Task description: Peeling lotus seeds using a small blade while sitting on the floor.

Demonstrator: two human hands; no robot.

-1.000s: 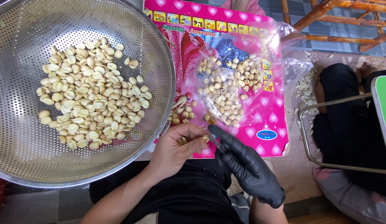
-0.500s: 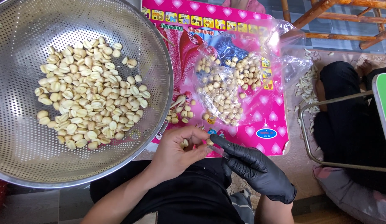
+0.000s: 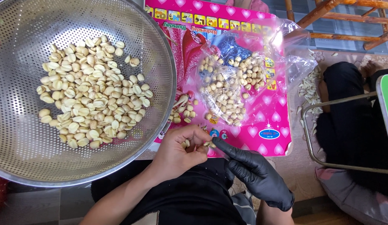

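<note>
My bare left hand (image 3: pixel 179 151) is curled over my lap, holding several pale seeds in its palm and one seed (image 3: pixel 207 143) at its fingertips. My right hand (image 3: pixel 254 171), in a black glove, pinches that same seed from the right. A big perforated steel colander (image 3: pixel 18 137) at the left holds a heap of peeled cream-coloured seeds (image 3: pixel 91 98). Above my hands a clear plastic bag (image 3: pixel 235 79) of unpeeled seeds lies open on a pink printed sheet (image 3: pixel 269 121).
Loose seeds (image 3: pixel 183 112) lie on the pink sheet beside the colander rim. Pale husk scraps (image 3: pixel 309 85) are strewn at the sheet's right edge. Another person in black clothes (image 3: pixel 352 125) sits at the right behind a metal frame (image 3: pixel 310 137). Wooden chair legs (image 3: pixel 327 12) stand at the top.
Both hands have stayed together over my lap; the gloved fingers shifted slightly against the seed at my left fingertips. The colander and bag have not moved.
</note>
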